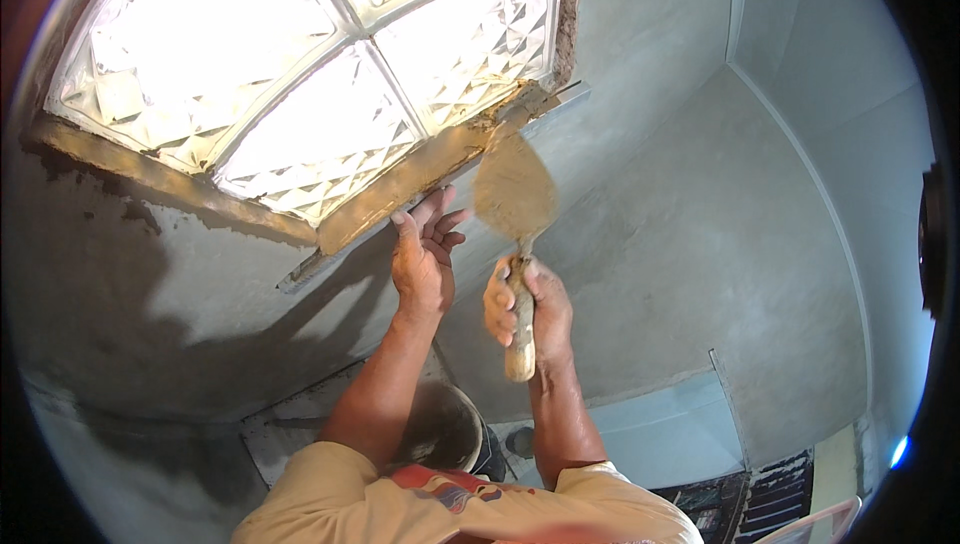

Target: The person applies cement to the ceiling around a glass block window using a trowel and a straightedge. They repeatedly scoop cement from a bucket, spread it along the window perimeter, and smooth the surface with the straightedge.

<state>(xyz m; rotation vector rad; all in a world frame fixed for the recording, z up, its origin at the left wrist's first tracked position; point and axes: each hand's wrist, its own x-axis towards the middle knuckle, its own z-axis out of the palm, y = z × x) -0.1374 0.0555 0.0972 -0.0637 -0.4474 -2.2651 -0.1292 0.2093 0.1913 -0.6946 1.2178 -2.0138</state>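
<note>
By grey walls (660, 214), right fingers (497, 310) grip a trowel (515, 189); open left fingers (434, 206) perhaps touch a strip (303, 271).

Trowel (515, 199): was muddy tan. Window glass (475, 49): bore faceted patterning. Wall (660, 234): was grey. Shirt (330, 479): was tan, printed red and blue.

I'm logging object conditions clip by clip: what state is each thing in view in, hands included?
Left hand: loosely curled at the metal bar; whether it grips is unclear.
Right hand: closed around the handle of the trowel.
Trowel: held up, its face smeared.
Metal bar: slanting along the edge of the window ledge.
Window ledge: coated brownish, rougher at its right end.
Window: brightly lit.
Bucket: open-topped, contents unclear.
</note>
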